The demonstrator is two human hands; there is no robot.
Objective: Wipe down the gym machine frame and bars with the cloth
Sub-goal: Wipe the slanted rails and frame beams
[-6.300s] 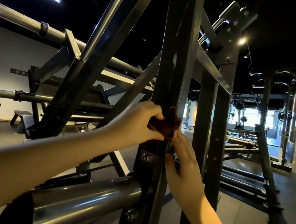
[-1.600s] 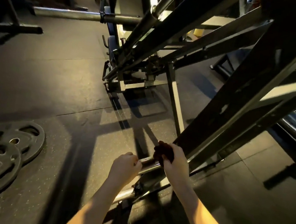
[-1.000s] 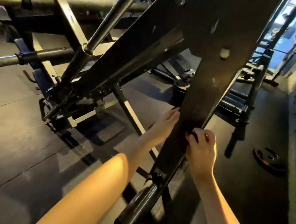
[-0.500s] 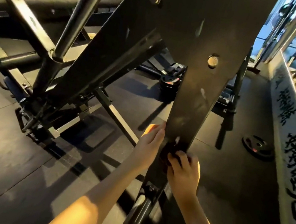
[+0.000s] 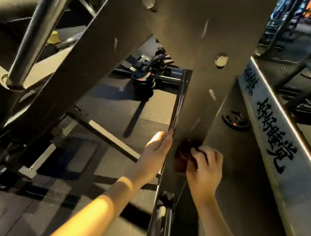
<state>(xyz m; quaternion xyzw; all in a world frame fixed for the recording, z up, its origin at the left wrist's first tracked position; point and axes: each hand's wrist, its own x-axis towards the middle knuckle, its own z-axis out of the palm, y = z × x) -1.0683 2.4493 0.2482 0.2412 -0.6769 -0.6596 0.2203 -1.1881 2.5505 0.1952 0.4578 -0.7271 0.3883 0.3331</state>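
Observation:
A wide dark steel upright of the gym machine frame runs down the middle of the view, with bolts in its flat face. My right hand is closed on a small dark brown cloth and presses it against the face of the upright. My left hand lies flat against the upright's left edge with its fingers straight, holding nothing. A round bar continues below the upright's lower bracket.
Diagonal frame beams and a shiny round bar cross the left half. Stacked weight plates sit on the dark rubber floor behind the upright, and one plate lies to the right. A low wall with black lettering runs along the right.
Compared with half a second ago, the view has come closer to the upright. My right hand with the cloth has shifted slightly on its face, and my left hand stays on the left edge.

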